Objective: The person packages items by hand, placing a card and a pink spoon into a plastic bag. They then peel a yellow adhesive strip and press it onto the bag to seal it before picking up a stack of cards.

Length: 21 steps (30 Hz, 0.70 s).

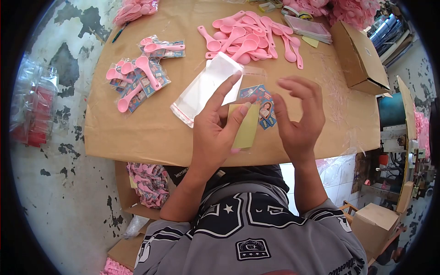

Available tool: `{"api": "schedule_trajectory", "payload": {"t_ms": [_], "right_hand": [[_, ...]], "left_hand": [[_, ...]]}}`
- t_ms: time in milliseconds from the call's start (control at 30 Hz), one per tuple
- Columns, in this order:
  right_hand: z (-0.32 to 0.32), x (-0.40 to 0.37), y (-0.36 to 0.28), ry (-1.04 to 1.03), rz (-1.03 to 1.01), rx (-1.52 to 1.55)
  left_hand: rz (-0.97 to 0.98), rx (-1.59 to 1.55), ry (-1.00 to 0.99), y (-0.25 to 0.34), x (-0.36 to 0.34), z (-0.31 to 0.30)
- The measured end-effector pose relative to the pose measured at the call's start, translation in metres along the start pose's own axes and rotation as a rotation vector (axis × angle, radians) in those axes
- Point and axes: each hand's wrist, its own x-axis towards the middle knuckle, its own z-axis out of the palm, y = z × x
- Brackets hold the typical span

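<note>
My left hand [214, 121] grips a small yellow paper slip [247, 126] between thumb and fingers above the table's near edge. A bit of pink shows under the slip, too hidden to name. My right hand [300, 114] is raised to the right of the slip, fingers apart and curved, holding nothing. Between and behind the hands lie blue printed cards [266, 110] with a person's picture. A stack of clear plastic bags [195, 96] lies just behind my left hand. Farther back is a pile of pink plastic spoons [247, 39].
Packed spoons with blue cards [140, 80] lie at the left of the brown-covered table [137, 142]. A cardboard box [360, 57], a plastic case [308, 28] and tape rolls [289, 12] stand toward the right. Below the left edge, an open box holds more packs [149, 183].
</note>
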Motion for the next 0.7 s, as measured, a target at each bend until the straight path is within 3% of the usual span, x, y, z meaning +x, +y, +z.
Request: {"api": "schedule_trajectory", "payload": {"t_ms": [33,400,500,600,700], "right_hand": [[-0.001,0.004,-0.002,-0.009,-0.122,-0.114],[0.018,0.013,-0.010,0.020,-0.166,-0.113],[0.013,0.013,-0.005,0.019,-0.041,0.000],[0.007,0.012,0.012,0.152,0.208,0.273],[-0.011,0.023,0.034,0.351,0.327,0.668]], "left_hand": [[0.031,0.013,0.008,-0.002,-0.001,0.002],[0.187,0.511,-0.031,0.002,-0.012,0.007],[0.178,0.492,-0.097,-0.001,-0.011,0.006],[0.069,0.288,-0.131,-0.007,-0.011,0.008],[-0.036,0.175,-0.125,-0.005,-0.009,0.004]]}}
